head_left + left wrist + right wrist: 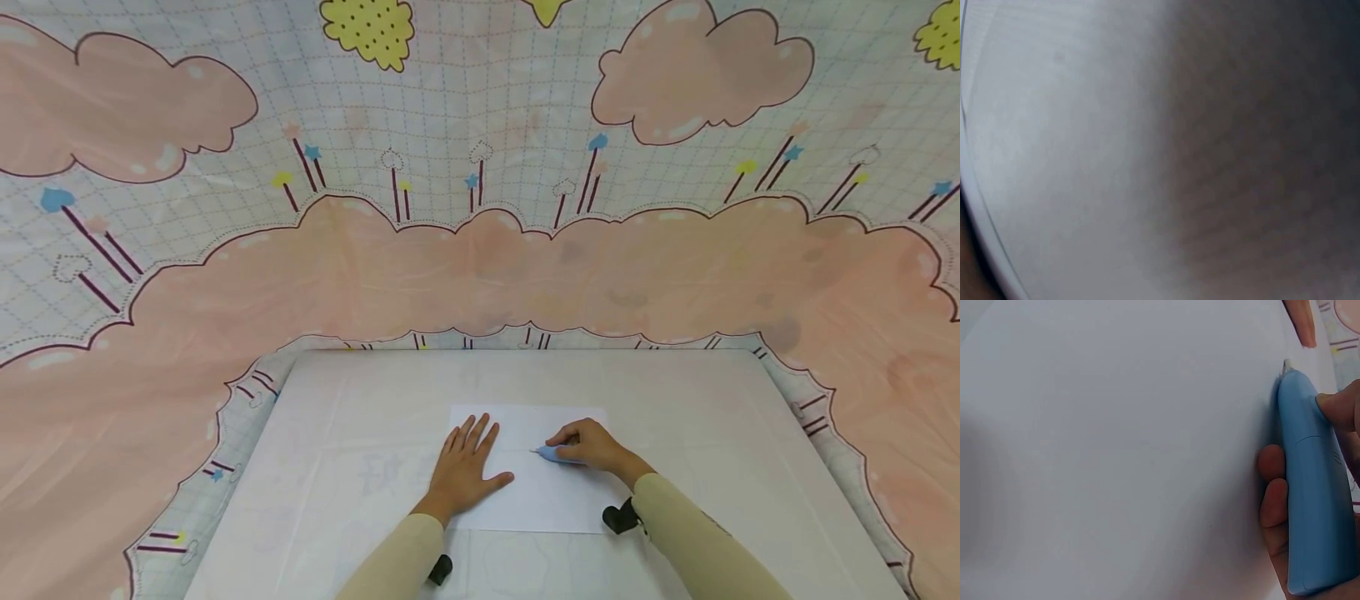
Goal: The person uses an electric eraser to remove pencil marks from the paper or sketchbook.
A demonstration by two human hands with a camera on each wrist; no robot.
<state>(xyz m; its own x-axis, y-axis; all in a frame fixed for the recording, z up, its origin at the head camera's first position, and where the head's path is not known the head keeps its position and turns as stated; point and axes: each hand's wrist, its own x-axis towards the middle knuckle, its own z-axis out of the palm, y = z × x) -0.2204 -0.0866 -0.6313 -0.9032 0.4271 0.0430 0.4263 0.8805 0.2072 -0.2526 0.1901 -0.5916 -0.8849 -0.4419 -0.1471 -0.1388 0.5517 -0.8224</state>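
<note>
A white sheet of paper (543, 500) lies on the table. My left hand (467, 471) rests flat on its left part, with fingers and thumb spread. Over the right part, my right hand (596, 443) grips a smooth light-blue handheld tool (557, 454), whose narrow end points left. The right wrist view shows the rounded body of this tool (1316, 487) between thumb and curled fingers, a short pale tip at its end; the tip's exact kind is unclear. It is close to the paper, but contact cannot be told. The left wrist view holds only a blurred pale surface and shadow.
The white table (352, 392) extends around the paper on all sides. Behind and beside it hangs a patterned cloth (480, 275) with pink clouds. A black wrist device (621, 518) sits by the right sleeve, another (441, 570) by the left.
</note>
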